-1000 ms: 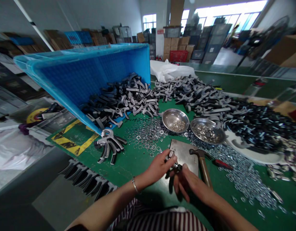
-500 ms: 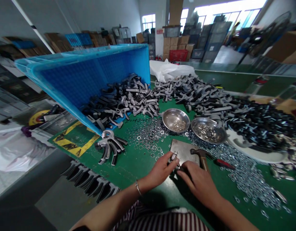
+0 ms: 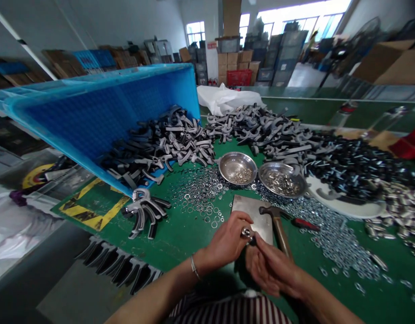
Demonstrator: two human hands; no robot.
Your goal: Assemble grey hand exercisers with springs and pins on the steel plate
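Left hand [image 3: 226, 240] and right hand [image 3: 270, 270] pinch a small shiny metal part [image 3: 247, 234].
Curled fingers [image 3: 264, 252] grip it above a flat steel plate [image 3: 251, 216], beside a wooden-handled hammer [image 3: 280, 234].

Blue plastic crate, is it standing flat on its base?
No, the blue plastic crate lies tipped over, with its open mouth facing the spilled pile of dark plastic handles.

Bright daylight floods through the far windows [image 3: 295, 18] and burns out white, while the green tabletop [image 3: 197, 238] near me sits dimmer, with soft shadow beneath my left hand [image 3: 226, 238] and right hand [image 3: 273, 270]. The wide lens bends and slightly blurs the edges.
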